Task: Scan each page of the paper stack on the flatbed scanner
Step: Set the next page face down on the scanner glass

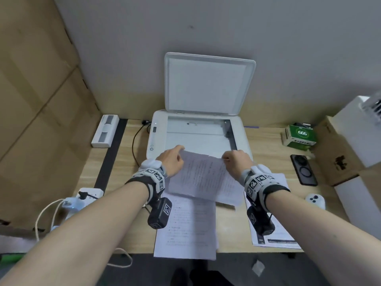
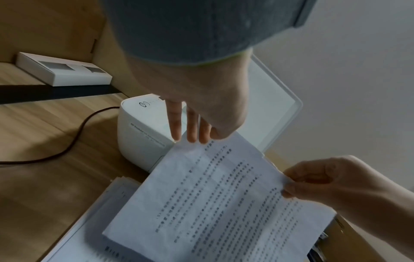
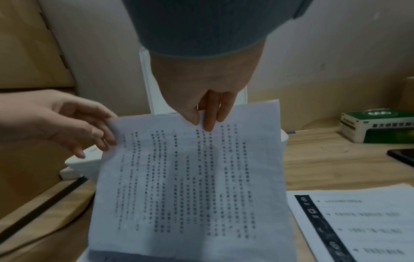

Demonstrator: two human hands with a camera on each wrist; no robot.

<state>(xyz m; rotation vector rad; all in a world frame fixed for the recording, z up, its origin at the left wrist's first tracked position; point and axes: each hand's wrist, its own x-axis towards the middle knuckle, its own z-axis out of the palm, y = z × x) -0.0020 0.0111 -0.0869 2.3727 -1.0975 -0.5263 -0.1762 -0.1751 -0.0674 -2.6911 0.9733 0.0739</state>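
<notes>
I see my left hand [image 1: 172, 159] pinching the sheet's [image 1: 204, 178] far left corner | right hand [image 1: 237, 161] pinching its far right corner | sheet mid-frame, above the paper stack [image 1: 185, 228], just below the scanner [image 1: 198, 135] | lid [image 1: 208, 85] up

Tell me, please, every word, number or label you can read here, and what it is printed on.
"666": on the green box at the right of the desk.
Held sheet: printed lines, too blurred to read.
Paper stack and the sheet with the dark strip: print too small to read.
Scanner: button marks only, unreadable.
</notes>
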